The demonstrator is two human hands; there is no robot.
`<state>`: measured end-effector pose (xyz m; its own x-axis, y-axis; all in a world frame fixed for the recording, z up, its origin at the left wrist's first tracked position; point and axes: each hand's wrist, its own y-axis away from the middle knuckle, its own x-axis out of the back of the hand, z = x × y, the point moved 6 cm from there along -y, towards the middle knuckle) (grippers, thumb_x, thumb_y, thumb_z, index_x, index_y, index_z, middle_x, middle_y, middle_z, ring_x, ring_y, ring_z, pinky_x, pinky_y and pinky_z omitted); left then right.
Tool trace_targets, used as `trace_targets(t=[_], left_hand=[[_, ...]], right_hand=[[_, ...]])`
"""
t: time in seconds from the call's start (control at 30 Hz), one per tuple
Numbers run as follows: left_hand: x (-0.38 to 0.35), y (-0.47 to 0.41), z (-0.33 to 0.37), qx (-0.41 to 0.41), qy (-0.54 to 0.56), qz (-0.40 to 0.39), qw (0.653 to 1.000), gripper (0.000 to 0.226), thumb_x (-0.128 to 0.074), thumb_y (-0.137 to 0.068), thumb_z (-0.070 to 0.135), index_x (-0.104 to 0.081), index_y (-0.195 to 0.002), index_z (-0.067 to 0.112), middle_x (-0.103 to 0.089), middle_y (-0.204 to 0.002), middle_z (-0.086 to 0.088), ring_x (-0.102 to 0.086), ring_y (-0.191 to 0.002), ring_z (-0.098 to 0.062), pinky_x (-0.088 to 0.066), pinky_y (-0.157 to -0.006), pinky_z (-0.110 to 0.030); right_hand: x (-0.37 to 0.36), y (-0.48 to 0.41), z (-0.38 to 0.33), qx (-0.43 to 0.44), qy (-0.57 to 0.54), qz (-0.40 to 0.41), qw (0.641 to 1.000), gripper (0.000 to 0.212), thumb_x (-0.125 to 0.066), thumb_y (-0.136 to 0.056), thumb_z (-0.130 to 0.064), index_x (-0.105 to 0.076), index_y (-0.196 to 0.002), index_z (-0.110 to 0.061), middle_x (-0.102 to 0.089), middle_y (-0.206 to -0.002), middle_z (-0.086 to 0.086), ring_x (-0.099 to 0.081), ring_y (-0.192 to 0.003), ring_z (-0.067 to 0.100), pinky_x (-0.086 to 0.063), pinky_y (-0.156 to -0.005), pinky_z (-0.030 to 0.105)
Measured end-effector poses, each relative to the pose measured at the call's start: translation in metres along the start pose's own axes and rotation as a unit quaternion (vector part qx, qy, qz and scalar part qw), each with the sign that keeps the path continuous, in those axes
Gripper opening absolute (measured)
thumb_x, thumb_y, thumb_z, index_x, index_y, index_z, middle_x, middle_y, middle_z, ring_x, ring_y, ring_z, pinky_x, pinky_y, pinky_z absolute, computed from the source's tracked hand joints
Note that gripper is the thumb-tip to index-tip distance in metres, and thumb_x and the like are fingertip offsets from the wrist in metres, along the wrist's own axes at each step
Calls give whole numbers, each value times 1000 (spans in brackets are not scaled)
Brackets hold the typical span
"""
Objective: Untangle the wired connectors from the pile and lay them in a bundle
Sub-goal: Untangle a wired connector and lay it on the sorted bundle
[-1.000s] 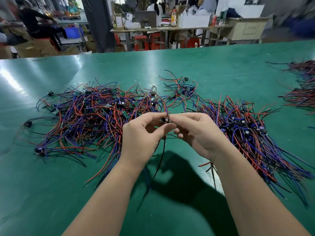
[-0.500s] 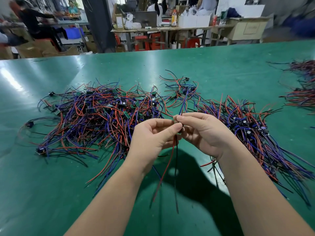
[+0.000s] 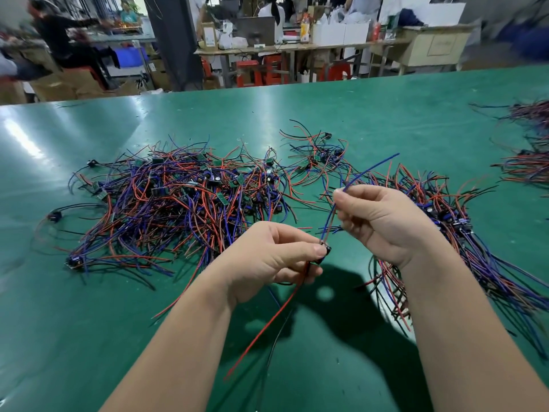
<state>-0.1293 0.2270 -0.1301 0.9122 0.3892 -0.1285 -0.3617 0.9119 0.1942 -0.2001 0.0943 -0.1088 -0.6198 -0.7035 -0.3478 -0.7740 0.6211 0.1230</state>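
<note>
A tangled pile of red, blue and black wired connectors (image 3: 178, 203) lies on the green table (image 3: 356, 120), left of centre. My left hand (image 3: 267, 260) pinches one small black connector (image 3: 325, 252) above the table; its red and black wires (image 3: 267, 322) hang down toward me. My right hand (image 3: 383, 221) pinches the same connector's blue wire (image 3: 365, 171), which runs up and to the right. A straighter bundle of wired connectors (image 3: 475, 248) lies to the right, partly hidden behind my right forearm.
More wire bunches (image 3: 528, 162) lie at the table's far right edge. A smaller loose tangle (image 3: 320, 153) sits behind my hands. Beyond the table stand workbenches, red stools (image 3: 252, 72) and a seated person (image 3: 65, 40).
My hands have separated: the left dropped lower with the connector, the right rose and slid along the blue wire, straightening it. The red and black wires now hang free of the pile.
</note>
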Motion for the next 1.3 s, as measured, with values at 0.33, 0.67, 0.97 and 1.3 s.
trace_targets(t=[0.33,0.67,0.97,1.3], left_hand=[[-16,6,-8,33,-88,-81,992,12,-69,-84,6,-74,-87,16,-68,-65,6,-68,-60,-10,-48,-52,-15],[-23,10,-9,18,-149,-153,977,22,-66,-84,13,-71,-104,22,-58,-63,9,-60,-67,-14,-44,-58,-13],[-9,8,18,-116,87,-80,986,21,-83,-59,16,-73,-73,28,-67,-66,5,-61,-60,-7,-47,-64,-23],[21,8,29,-319,69,205,923,30,-81,-63,13,-55,-77,18,-60,-65,8,-54,-60,-7,-45,-62,-18]], right_hand=[[27,0,-19,91,-13,110,990,15,-74,-70,-1,-63,-67,-9,-64,-53,0,-60,-45,8,-48,-44,15],[39,0,-24,106,34,187,976,39,-62,-84,-8,-48,-49,-17,-43,-39,-5,-37,-28,10,-24,-34,10],[25,-3,-11,8,6,104,995,43,-38,-100,-44,-61,-81,-12,-59,-52,-1,-53,-38,10,-37,-37,13],[-38,9,12,11,-1,-113,994,6,-71,-60,-18,-71,-57,-13,-64,-55,-1,-57,-46,5,-43,-44,12]])
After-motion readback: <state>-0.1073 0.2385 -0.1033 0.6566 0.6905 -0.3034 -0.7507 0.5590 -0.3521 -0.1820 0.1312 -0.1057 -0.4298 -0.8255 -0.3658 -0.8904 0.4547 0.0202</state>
